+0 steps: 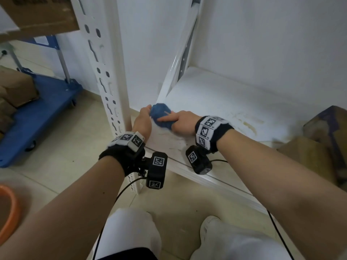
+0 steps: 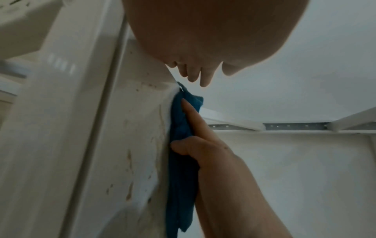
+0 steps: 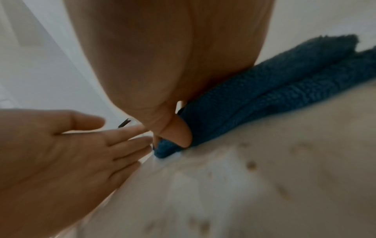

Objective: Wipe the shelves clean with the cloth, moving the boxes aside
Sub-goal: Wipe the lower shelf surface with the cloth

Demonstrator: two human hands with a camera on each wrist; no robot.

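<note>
A folded blue cloth lies on the low white shelf near its front left corner. My right hand holds it down, the index finger laid straight across the top and the thumb curled against the cloth's near edge. My left hand sits at the cloth's left end, fingers straight and just off the cloth's tip. Brown stains mark the shelf board. A cardboard box stands at the shelf's right end.
A perforated white upright rises just left of my hands. Left of it, a blue cart carries cardboard boxes. Another box sits on an upper shelf. An orange basin is on the floor at the left edge.
</note>
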